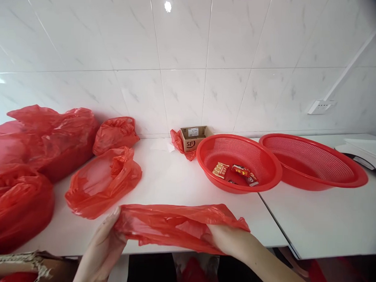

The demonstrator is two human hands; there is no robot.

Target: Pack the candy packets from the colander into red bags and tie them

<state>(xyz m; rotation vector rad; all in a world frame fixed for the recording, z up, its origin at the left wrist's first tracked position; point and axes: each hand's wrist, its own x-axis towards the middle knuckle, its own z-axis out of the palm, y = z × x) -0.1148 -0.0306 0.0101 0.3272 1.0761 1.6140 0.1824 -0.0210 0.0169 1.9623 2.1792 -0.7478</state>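
A thin red plastic bag (172, 225) is stretched sideways over the table's front edge. My left hand (106, 237) grips its left end between thumb and fingers. At the other end my right hand (221, 239) reaches partly inside the bag, its fingers hidden by the plastic, so their grip cannot be made out. Beyond the bag, to the right, sits a red perforated basket (239, 163) with several small wrapped snacks (220, 169) in it. Left of centre, an opened red bag (103, 183) lies on the white table (162, 177).
Filled red bags (52, 140) crowd the left side, with a smaller red bag (116, 134) beside them. An open cardboard box (192, 139) stands near the wall. A second red basket (313, 162) is at right. A torn carton (32, 267) is below the table's left edge.
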